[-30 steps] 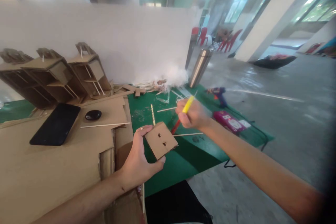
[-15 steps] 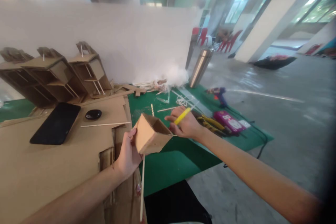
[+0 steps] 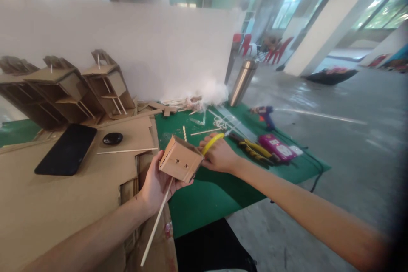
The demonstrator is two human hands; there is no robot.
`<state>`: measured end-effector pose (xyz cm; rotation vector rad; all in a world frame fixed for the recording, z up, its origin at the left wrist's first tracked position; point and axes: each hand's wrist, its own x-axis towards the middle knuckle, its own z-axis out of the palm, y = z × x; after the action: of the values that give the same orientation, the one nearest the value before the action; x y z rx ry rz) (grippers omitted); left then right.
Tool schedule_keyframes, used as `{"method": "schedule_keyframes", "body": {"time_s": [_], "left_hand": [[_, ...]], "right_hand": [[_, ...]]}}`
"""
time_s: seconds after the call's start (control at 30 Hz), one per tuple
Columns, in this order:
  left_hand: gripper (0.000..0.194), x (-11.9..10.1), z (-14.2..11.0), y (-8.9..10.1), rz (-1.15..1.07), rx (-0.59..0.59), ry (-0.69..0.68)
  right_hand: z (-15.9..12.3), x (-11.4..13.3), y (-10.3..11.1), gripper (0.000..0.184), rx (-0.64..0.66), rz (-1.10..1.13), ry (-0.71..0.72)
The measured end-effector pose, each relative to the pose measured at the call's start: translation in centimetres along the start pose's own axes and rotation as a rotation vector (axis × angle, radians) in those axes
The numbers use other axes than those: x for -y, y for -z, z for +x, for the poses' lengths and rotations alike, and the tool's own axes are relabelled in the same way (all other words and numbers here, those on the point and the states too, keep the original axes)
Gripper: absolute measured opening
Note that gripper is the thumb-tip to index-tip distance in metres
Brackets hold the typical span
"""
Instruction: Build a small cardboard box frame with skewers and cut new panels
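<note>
My left hand [image 3: 155, 187] is closed around a small cardboard box [image 3: 181, 159], its open top tilted up and away. Two small holes show in the wall facing me. A thin wooden stick [image 3: 157, 223] slants down from under the box by my left palm; whether it is fixed to the box or pinched by the fingers is hidden. At the box's right edge, my right hand [image 3: 219, 154] has curled fingers around a slim yellow tool [image 3: 213, 143], its exact kind unclear. The fingertips of this hand are partly hidden behind the box corner.
Cardboard models [image 3: 106, 89] stand at the back left. A black tablet-like slab [image 3: 66, 149], a mouse [image 3: 112, 138] and a stick [image 3: 126, 151] lie on cardboard. Right are a steel flask [image 3: 243, 83], glue gun [image 3: 265, 114], yellow-black pliers [image 3: 255, 149] and a magenta box [image 3: 278, 148].
My left hand has turned the box, so the wall with two holes now faces me. The stick's lower end has swung left. The yellow tool has tilted and shifted slightly left with my right hand.
</note>
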<state>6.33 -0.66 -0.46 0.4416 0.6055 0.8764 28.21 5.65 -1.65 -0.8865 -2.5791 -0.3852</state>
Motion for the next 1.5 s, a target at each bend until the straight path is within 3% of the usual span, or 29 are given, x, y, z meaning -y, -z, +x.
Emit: {"method": "schedule_keyframes", "body": {"time_s": [0.1,0.2,0.5,0.6,0.73,0.83,0.97,1.13,1.23,1.33,1.5], "left_hand": [[0.052,0.0,0.1,0.6,-0.016,0.109,0.006],[0.050,0.1,0.2,0.9,-0.026,0.140,-0.005],[0.048,0.0,0.2,0.3,-0.016,0.046,-0.021],[0.048,-0.2,-0.1,-0.4,0.019,-0.050,-0.021],[0.046,-0.3,-0.4,-1.0,0.063,-0.099,-0.022],[0.044,0.0,-0.4,-1.1,0.123,-0.117,-0.054],[0.044,0.4,-0.2,-1.2,0.262,-0.194,-0.087],[0.059,-0.1,0.0,-1.4,0.596,-0.251,0.051],[0.067,-0.9,0.2,-1.1,0.825,-0.274,0.169],[0.064,-1.4,0.5,-0.4,0.948,-0.309,0.183],[0.057,-1.8,0.5,0.5,1.138,-0.324,0.067]], "right_hand": [[0.1,-0.2,-0.3,0.028,0.003,0.012,-0.013],[0.2,-0.4,-0.8,0.028,0.004,0.031,-0.027],[0.7,-0.5,-1.4,0.026,-0.091,0.139,-0.032],[1.4,-1.2,0.8,0.026,-0.168,0.206,-0.027],[1.9,-2.4,7.1,0.030,-0.316,0.335,-0.099],[1.8,-2.9,12.5,0.030,-0.498,0.793,-0.174],[1.3,-2.6,17.3,0.029,-0.610,1.056,-0.160],[1.2,-1.5,19.1,0.016,-0.771,1.074,-0.194],[1.5,-0.8,19.3,0.022,-0.723,1.122,-0.211],[1.6,-0.1,19.2,0.020,-0.699,1.177,-0.267],[1.5,0.8,18.8,0.056,-0.791,1.153,-0.396]]}}
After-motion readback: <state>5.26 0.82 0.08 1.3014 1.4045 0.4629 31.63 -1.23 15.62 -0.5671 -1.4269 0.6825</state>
